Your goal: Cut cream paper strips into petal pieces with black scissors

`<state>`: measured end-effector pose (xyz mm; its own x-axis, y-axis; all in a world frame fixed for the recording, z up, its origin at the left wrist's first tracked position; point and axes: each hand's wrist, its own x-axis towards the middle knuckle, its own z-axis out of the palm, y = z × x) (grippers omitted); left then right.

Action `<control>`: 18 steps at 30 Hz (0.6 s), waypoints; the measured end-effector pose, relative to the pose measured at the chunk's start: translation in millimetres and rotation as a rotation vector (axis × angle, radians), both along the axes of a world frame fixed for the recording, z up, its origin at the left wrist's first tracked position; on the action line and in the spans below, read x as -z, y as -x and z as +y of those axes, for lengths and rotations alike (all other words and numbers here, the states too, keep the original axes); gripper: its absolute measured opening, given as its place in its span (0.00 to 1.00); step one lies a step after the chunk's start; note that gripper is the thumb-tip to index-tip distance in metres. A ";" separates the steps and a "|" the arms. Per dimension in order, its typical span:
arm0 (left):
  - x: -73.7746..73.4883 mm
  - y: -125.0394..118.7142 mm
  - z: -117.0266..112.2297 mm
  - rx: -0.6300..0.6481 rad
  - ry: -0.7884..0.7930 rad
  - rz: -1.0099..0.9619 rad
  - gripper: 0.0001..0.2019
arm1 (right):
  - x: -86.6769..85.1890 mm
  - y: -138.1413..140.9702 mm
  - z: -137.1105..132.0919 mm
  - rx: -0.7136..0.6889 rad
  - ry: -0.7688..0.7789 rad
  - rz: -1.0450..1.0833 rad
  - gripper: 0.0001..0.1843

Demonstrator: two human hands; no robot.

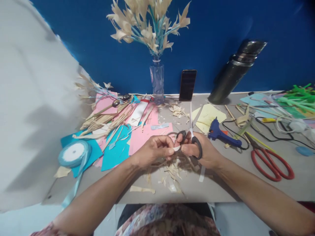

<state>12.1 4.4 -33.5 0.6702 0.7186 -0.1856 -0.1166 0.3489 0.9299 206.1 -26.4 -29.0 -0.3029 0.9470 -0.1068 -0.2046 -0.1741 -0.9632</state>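
My right hand (204, 152) grips black-handled scissors (194, 139), its fingers through the loops and the blades pointing away from me. My left hand (155, 150) pinches a small pale strip of husk (176, 148) right beside the scissor handles. The two hands meet over a pile of beige cuttings (172, 170) at the near edge of the grey table (246, 186). A thin white strip (202, 173) hangs below my right hand.
Red scissors (270, 162) and a blue glue gun (221, 134) lie to the right. Pink and turquoise paper (140, 136), husk strips and a ribbon roll (73, 153) fill the left. A vase of husk flowers (157, 78), a phone (187, 84) and a dark flask (233, 72) stand at the back.
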 end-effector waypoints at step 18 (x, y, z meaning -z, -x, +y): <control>-4.9 -2.5 2.2 -0.006 0.255 -0.304 0.11 | -1.5 -4.4 7.9 0.063 0.150 0.169 0.12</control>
<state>14.7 6.6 -28.6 0.7181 0.6789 -0.1527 -0.3756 0.5629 0.7363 210.4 -18.5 -27.5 -0.2691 0.9420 -0.2008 -0.3760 -0.2947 -0.8785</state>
